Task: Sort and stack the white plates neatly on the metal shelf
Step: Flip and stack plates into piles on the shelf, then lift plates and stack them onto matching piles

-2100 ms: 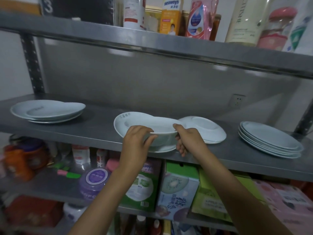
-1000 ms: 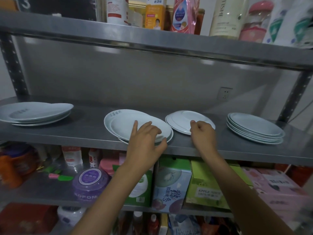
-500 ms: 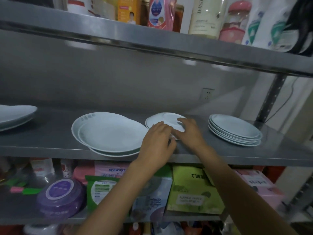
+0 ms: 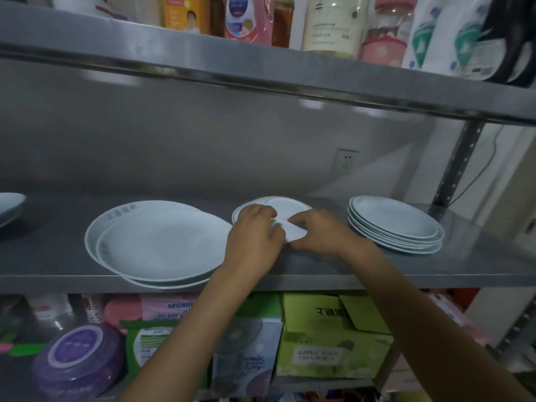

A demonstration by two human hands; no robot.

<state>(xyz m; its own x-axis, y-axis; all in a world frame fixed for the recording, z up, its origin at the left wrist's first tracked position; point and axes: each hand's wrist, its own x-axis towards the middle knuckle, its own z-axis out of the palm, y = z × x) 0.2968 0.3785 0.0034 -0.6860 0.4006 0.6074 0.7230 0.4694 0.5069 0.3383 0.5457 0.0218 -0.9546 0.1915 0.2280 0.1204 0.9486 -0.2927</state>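
On the middle metal shelf (image 4: pixel 478 265) lie several groups of white plates. A small upside-down plate pile (image 4: pixel 285 206) sits in the middle. My left hand (image 4: pixel 255 236) grips its left front edge and my right hand (image 4: pixel 319 232) grips its right front edge, fingers curled over the rim. To the left lies a stack of large plates (image 4: pixel 156 242), overhanging the shelf's front edge. To the right stands a neat stack of several medium plates (image 4: pixel 397 224). Another plate edge (image 4: pixel 10 206) shows at the far left.
The upper shelf (image 4: pixel 261 68) carries bottles and packets close overhead. A perforated upright post (image 4: pixel 455 169) stands at the back right. Below are boxes (image 4: pixel 333 338), packets and a purple round tub (image 4: pixel 78 358). A wall socket (image 4: pixel 346 163) sits behind the plates.
Both hands set down the large plates, then moved right onto the small upside-down plates and closed on their front edge. The view has shifted right.
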